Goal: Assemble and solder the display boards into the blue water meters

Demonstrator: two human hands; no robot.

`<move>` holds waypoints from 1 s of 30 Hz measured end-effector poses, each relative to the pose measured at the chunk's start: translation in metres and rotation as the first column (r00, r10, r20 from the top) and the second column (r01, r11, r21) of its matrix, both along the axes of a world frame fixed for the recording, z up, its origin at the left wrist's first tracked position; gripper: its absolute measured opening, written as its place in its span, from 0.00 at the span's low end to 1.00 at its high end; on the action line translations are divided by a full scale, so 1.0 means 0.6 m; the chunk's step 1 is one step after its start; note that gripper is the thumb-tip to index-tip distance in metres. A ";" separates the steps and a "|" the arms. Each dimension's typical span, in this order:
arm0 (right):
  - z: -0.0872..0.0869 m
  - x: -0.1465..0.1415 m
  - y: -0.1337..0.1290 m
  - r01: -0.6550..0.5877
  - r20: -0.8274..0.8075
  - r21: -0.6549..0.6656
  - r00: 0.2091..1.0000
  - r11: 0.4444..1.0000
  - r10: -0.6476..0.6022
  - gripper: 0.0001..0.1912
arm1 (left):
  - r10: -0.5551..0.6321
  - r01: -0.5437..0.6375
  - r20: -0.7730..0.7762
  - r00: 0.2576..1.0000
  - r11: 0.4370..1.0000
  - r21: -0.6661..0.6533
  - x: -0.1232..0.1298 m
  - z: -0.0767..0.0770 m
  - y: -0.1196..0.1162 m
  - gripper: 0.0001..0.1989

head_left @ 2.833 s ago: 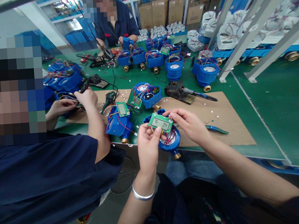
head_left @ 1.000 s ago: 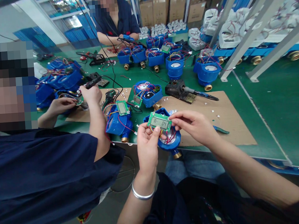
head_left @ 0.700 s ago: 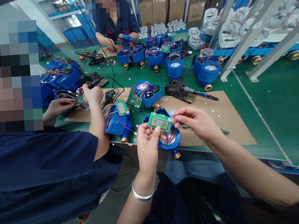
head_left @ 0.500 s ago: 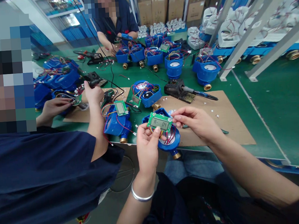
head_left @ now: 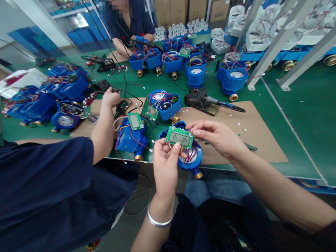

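Perhaps a tug could strain the thin wires (head_left: 191, 150) as our left hand (head_left: 167, 160) pinches the green circuit board (head_left: 180, 138) above the blue meter (head_left: 194, 166), our right hand (head_left: 219, 136) narrowed at the board's corner, its hold unclear.

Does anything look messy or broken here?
Yes, a little: small white bits lie scattered on the brown cardboard, as if dropped. The green board in the left hand shows no obvious damage.

a green table (head_left: 314, 119) carries a cardboard sheet (head_left: 264, 144) and blue wired units (head_left: 195, 76).
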State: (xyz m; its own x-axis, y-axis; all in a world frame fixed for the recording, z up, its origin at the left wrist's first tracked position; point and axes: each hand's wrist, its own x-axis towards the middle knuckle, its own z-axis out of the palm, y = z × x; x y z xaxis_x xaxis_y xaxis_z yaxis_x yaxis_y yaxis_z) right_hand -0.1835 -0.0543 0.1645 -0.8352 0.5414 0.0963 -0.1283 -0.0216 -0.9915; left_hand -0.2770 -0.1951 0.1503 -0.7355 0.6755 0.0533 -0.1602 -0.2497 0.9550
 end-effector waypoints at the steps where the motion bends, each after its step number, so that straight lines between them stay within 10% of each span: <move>1: 0.000 0.000 0.000 0.003 0.004 -0.006 1.000 1.000 -0.003 0.07 | 0.000 0.000 -0.001 1.000 1.000 -0.003 0.000 0.000 0.000 0.10; 30: -0.001 -0.009 -0.008 0.049 0.010 0.081 0.999 0.995 -0.050 0.08 | -0.018 0.018 -0.008 1.000 1.000 -0.017 0.001 0.001 -0.001 0.10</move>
